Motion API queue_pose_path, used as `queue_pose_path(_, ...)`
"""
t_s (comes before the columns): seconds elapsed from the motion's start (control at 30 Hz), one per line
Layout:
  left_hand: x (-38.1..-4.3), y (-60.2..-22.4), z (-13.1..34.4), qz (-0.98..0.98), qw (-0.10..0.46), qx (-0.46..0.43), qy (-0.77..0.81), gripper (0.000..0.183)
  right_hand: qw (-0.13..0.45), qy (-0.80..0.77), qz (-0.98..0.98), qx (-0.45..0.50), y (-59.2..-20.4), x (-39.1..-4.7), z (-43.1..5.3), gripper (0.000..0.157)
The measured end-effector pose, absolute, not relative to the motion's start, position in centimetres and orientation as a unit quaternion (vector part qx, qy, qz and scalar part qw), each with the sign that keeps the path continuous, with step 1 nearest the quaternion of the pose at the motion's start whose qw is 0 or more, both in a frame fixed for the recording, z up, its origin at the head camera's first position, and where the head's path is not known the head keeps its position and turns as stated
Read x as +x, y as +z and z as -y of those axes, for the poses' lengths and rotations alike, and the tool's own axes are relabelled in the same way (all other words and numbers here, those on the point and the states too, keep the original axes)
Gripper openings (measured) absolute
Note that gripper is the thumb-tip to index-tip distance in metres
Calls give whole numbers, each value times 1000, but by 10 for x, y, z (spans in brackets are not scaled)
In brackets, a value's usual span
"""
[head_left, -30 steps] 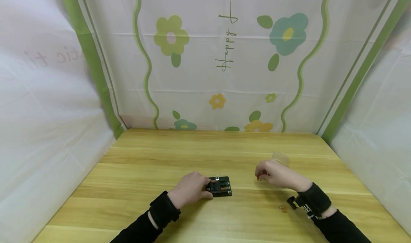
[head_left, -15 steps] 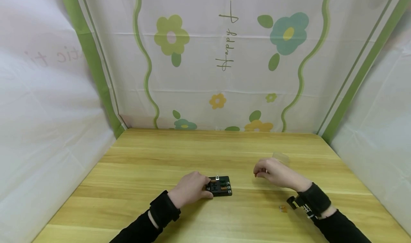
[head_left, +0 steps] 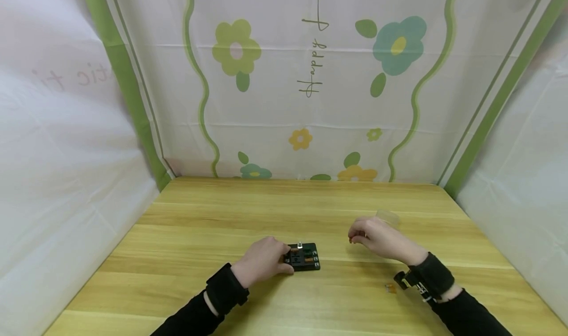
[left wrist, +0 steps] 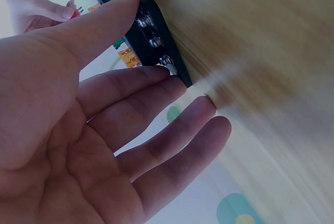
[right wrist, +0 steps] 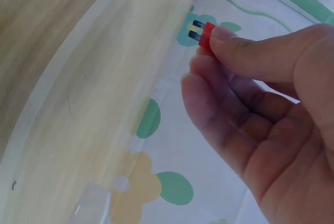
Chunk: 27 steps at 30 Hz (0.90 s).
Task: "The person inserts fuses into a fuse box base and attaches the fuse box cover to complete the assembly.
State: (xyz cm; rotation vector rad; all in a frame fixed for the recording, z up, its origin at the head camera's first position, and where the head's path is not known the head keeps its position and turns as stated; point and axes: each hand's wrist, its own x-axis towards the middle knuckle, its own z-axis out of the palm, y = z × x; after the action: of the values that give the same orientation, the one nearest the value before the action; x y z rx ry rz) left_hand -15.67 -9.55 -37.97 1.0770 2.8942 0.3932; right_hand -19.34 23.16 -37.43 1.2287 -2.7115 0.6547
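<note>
A black fuse box point(head_left: 306, 263) lies on the table with my left hand point(head_left: 263, 260) at its left end. Thumb and fingers grip its two edges, as the left wrist view shows. Orange blade fuses and a green fuse point(left wrist: 119, 43) sit in it, and screw terminals point(left wrist: 155, 42) line its side. To the right, above the tabletop, my right hand point(head_left: 377, 236) pinches a red blade fuse point(right wrist: 207, 37) between thumb and fingers. Both metal prongs of that fuse stick out, away from the palm.
An orange blade fuse point(head_left: 390, 288) lies on the table, just left of my right wrist strap. Behind the right hand is a clear plastic container point(head_left: 388, 217). A printed cloth backdrop point(head_left: 301, 104) rises at the table's far edge, with white cloth walls on both sides.
My right hand has moved slightly left toward the fuse box, carrying the red fuse. My left hand and the fuse box have stayed in place.
</note>
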Motion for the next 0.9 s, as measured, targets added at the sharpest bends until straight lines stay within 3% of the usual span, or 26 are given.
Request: queue_pose_path(0.9, -159, -382, 95, -931, 8, 344, 118, 24, 81, 217, 862, 451, -372, -193, -181, 17)
